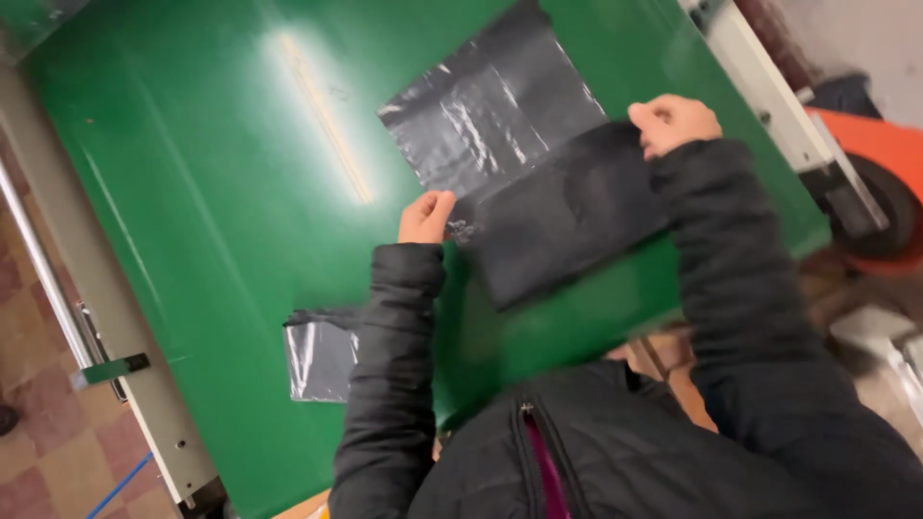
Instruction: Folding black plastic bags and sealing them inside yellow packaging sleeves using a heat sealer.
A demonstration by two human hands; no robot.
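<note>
Head view, landmark is the green bench (pixel 212 221).

Left hand (pixel 426 217): fingers curled shut, pinching the near-left corner of a black plastic bag (pixel 567 216) that lies flat near the middle of the bench. Right hand (pixel 673 122): fingers closed on the same bag's far-right corner, close to the bench's right edge. So I have the dark folded panel held at two opposite corners, both grips tight.

Under and beyond that panel, toward the far side of the bench, a shinier black sheet (pixel 490 115) is spread flat. I can't tell if it's part of the same bag or a separate one.

My judgement on doing this well: keep both corners taut and level so the film doesn't wrinkle, press it down on the bench, line up edges before creasing.

Count:
- hands: 2, both mine, both gripping
- black bags on the bench surface: 1 for sure, maybe 2
- another black bag (pixel 322 356) hanging off the bench's near edge, beside my left sleeve: 1
- orange cart with a wheel (pixel 880 183) past the bench's right side: 1
</note>
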